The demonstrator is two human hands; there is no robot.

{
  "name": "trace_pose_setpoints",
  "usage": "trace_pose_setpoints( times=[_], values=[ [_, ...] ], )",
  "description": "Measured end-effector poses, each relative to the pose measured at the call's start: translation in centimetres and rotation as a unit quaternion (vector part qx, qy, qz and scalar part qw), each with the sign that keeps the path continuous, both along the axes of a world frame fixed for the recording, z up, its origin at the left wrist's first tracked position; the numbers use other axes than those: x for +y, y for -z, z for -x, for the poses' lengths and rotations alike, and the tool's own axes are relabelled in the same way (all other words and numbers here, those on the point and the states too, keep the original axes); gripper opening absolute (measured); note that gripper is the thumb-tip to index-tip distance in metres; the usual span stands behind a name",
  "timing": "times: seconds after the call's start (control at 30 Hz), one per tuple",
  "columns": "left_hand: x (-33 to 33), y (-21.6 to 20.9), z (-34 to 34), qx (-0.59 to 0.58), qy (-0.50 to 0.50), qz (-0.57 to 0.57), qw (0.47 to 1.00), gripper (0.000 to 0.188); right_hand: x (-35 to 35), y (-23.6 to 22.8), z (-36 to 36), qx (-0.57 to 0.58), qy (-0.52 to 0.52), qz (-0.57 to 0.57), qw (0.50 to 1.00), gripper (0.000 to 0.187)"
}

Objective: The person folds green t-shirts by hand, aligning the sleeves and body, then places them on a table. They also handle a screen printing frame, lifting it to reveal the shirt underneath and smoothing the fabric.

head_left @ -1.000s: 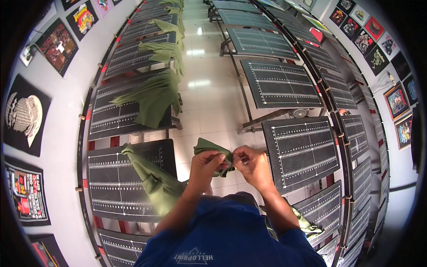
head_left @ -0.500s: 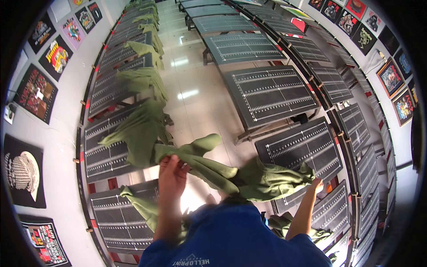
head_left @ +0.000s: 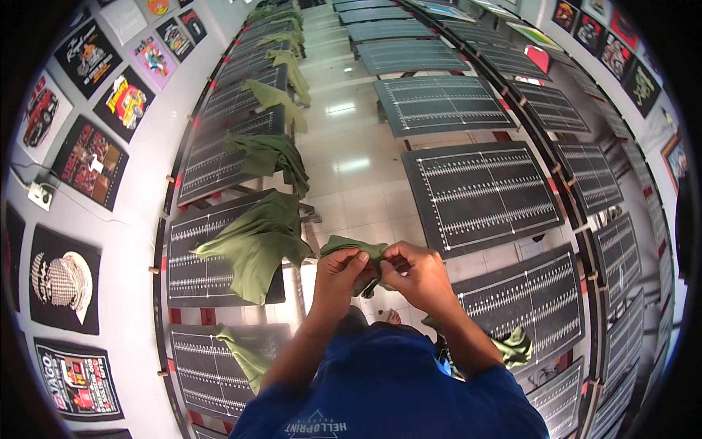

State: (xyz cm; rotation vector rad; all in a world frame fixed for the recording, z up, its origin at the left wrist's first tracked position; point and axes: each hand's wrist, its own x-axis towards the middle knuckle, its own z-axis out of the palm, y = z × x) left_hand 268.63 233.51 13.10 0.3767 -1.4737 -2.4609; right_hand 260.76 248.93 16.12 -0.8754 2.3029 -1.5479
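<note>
In front of my chest, both hands pinch a bunched piece of green cloth, which hangs between them over the aisle. My left hand holds its upper edge between thumb and fingers. Close beside it, my right hand pinches the same edge, fingers bent inward. Whether the cloth is a whole garment or a cut panel I cannot tell. Just left of my hands, another green cloth lies crumpled over the inner end of a black board with white ruled markings.
Rows of marked boards line both sides, such as one at the right. More green cloths drape the left row. Another cloth lies near my left elbow, and one by my right forearm. A tiled aisle floor runs between.
My right hand has come in from the far right to beside my left hand. The cloth once stretched rightward is now gathered between both hands. The view has shifted slightly.
</note>
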Motion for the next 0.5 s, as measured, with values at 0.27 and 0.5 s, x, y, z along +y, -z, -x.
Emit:
trace_pose_setpoints(
  times=[0.27, 0.5],
  values=[
    [-6.5, 3.3, 4.6, 0.037, -0.133, -0.106, 0.985, 0.011, -2.3, 9.6, 10.7, -0.287, 0.064, 0.165, 0.941, 0.020],
    [-20.9, -0.6, 6.2, 0.148, -0.245, -0.125, 0.950, 0.022, 20.1, 33.2, 26.1, -0.328, 0.486, 0.478, 0.654, 0.024]
  ],
)
